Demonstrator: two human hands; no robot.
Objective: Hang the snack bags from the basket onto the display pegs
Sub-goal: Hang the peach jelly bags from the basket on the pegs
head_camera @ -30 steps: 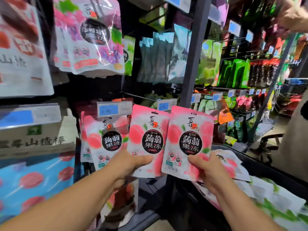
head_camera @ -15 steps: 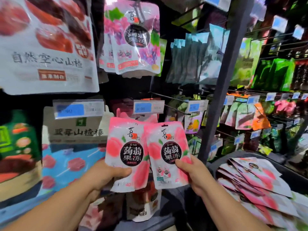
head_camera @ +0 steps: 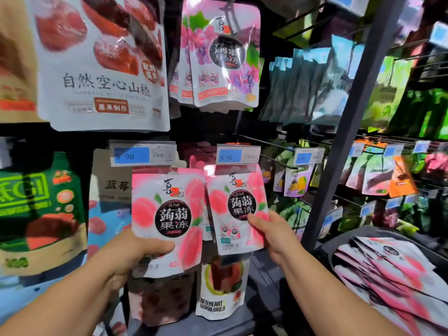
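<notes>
Head view, and both hands are up at the rack in the middle of the frame, one bag each. The left hand grips a pink peach snack bag by its lower part, thumb laid across the front and fingers tucked behind. The right hand pinches a second peach bag at its lower right edge, thumb on the front and the rest out of sight behind. The two bags are upright, side by side, their inner edges meeting at centre frame.

The top of the right-hand bag sits just under a price tag with a blue label; whether it is on a peg cannot be told from here. The left-hand bag's top is just below another blue price tag.

Lower right of the frame is the dark basket, with a pile of pink snack bags fanned out flat inside it.

Around them, a purple grape bag hangs at top centre, a big white hawthorn bag fills the upper left, and a guava bag stands below the right-hand peach bag. A dark upright post slants through the right half.
</notes>
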